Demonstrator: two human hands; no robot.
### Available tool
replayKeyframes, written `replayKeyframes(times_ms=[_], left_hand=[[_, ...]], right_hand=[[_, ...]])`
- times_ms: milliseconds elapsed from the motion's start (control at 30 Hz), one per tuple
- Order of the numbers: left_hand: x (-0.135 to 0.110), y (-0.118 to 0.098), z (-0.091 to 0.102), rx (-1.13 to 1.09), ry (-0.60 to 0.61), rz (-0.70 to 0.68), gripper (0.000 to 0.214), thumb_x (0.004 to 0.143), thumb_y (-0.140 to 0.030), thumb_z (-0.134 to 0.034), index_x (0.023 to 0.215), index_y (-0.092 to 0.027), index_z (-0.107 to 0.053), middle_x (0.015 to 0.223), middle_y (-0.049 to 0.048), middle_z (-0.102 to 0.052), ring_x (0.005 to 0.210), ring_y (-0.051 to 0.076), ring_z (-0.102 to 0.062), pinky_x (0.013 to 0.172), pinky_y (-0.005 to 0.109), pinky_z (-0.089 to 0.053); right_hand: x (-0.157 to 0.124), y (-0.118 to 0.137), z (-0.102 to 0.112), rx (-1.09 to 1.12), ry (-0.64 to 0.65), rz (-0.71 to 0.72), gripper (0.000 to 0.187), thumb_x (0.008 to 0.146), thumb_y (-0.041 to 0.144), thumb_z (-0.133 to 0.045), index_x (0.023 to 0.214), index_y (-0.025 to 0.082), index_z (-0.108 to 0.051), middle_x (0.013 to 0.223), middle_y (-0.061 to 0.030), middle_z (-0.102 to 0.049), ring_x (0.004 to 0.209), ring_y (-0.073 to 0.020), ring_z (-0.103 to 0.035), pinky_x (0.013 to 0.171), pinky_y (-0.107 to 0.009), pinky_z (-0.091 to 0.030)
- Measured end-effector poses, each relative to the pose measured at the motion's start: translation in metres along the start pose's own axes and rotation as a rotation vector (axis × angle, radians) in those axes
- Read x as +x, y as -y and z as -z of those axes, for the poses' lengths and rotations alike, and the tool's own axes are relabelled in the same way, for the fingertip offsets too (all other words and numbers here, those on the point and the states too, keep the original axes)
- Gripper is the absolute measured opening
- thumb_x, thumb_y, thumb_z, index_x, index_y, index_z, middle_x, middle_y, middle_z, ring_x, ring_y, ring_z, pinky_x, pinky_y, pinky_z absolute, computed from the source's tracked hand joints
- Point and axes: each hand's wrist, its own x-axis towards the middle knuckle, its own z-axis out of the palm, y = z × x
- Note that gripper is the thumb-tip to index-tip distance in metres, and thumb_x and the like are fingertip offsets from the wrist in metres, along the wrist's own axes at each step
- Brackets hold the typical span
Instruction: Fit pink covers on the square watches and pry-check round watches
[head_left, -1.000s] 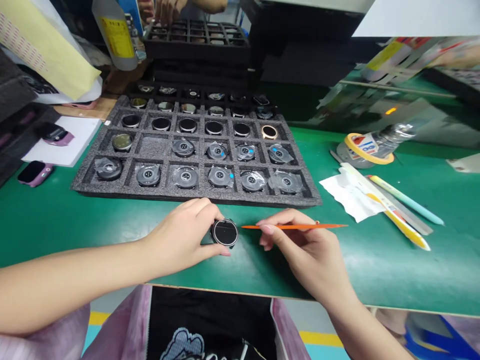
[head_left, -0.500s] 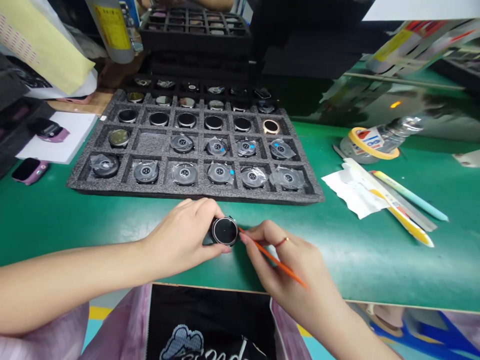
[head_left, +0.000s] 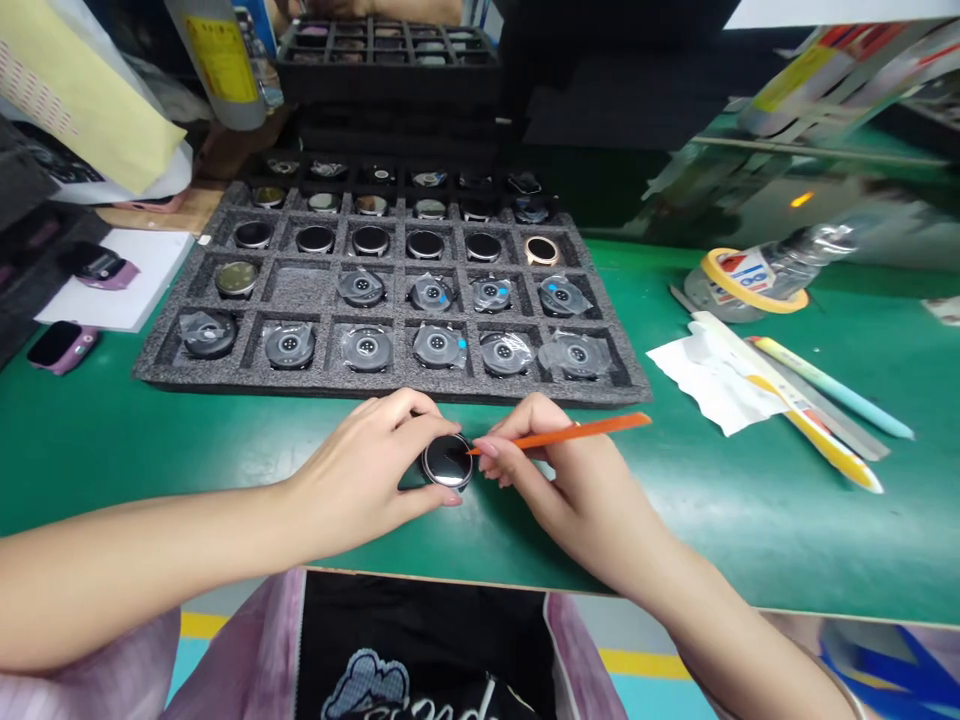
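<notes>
My left hand (head_left: 360, 470) grips a round smartwatch body (head_left: 447, 462) on the green bench, its fingers around the rim and its dark glass face up. My right hand (head_left: 555, 465) pinches a thin orange plastic pick (head_left: 577, 433). The pick's tip rests on the edge of the watch face, and my fingertips sit just beside the watch. The underside of the watch is hidden.
A grey foam tray (head_left: 390, 385) of round watch parts lies just beyond my hands, some in plastic film. Pink smartwatches (head_left: 62, 347) lie at left. At right are a taped bottle (head_left: 750, 280), white wipes (head_left: 712, 380) and pens (head_left: 832, 388). Black trays stand behind.
My right hand has moved up beside the watch, and the pick has swung from pointing toward me to pointing away. Its tip now lies on the watch face. The left hand stays on the watch.
</notes>
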Motion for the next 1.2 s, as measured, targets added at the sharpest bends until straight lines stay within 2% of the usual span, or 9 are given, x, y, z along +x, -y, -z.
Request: replayKeyframes(times_ms=[200, 433, 633, 800, 1000, 1200], left_hand=[[0.000, 0.001, 0.001, -0.013, 0.034, -0.002, 0.048, 0.085, -0.037, -0.075, 0.128, -0.018, -0.063, 0.112, 0.0069, -0.061, 0.103, 0.023, -0.061, 0.091, 0.041, -0.051], [0.002, 0.001, 0.002, -0.019, 0.041, -0.002, 0.043, 0.084, -0.031, -0.076, 0.124, -0.018, -0.065, 0.111, 0.0061, -0.062, 0.102, 0.022, -0.061, 0.094, 0.040, -0.051], [0.002, 0.000, 0.003, -0.027, 0.042, 0.011, 0.046, 0.085, -0.037, -0.075, 0.127, -0.020, -0.064, 0.112, 0.0067, -0.062, 0.103, 0.023, -0.062, 0.093, 0.040, -0.052], [0.001, 0.001, 0.002, -0.037, 0.035, 0.010, 0.046, 0.084, -0.037, -0.077, 0.124, -0.018, -0.066, 0.112, 0.0069, -0.062, 0.102, 0.023, -0.062, 0.093, 0.041, -0.052], [0.001, 0.002, 0.002, -0.023, 0.021, -0.016, 0.048, 0.085, -0.035, -0.076, 0.127, -0.016, -0.064, 0.111, 0.0074, -0.062, 0.103, 0.023, -0.062, 0.093, 0.041, -0.052], [0.000, 0.003, 0.001, -0.023, 0.009, -0.026, 0.047, 0.085, -0.038, -0.076, 0.125, -0.017, -0.064, 0.112, 0.0073, -0.062, 0.102, 0.023, -0.062, 0.092, 0.041, -0.052]], right_hand=[[0.011, 0.003, 0.007, -0.062, 0.154, -0.065, 0.028, 0.102, 0.028, -0.046, 0.074, 0.023, -0.048, 0.067, 0.0016, -0.057, 0.056, -0.0140, -0.058, 0.057, -0.027, -0.044], [0.015, 0.018, 0.007, -0.109, 0.308, -0.058, 0.026, 0.100, 0.024, -0.046, 0.074, 0.023, -0.047, 0.063, 0.0028, -0.054, 0.052, -0.0139, -0.055, 0.054, -0.026, -0.041], [0.017, -0.002, 0.011, -0.162, 0.188, -0.016, 0.025, 0.099, 0.025, -0.049, 0.074, 0.023, -0.048, 0.065, 0.0018, -0.056, 0.052, -0.0138, -0.055, 0.053, -0.027, -0.043], [0.005, -0.007, -0.001, -0.048, 0.002, -0.011, 0.035, 0.101, 0.029, -0.050, 0.067, 0.021, -0.051, 0.071, -0.0004, -0.057, 0.052, -0.0109, -0.057, 0.050, -0.024, -0.044], [-0.003, -0.003, -0.014, -0.060, -0.009, 0.158, 0.026, 0.103, 0.029, -0.048, 0.078, 0.022, -0.051, 0.076, -0.0018, -0.063, 0.058, -0.0130, -0.062, 0.054, -0.025, -0.048], [-0.008, -0.012, -0.018, -0.013, -0.108, 0.167, 0.019, 0.103, 0.028, -0.050, 0.085, 0.022, -0.049, 0.079, -0.0004, -0.063, 0.051, -0.0091, -0.058, 0.048, -0.022, -0.047]])
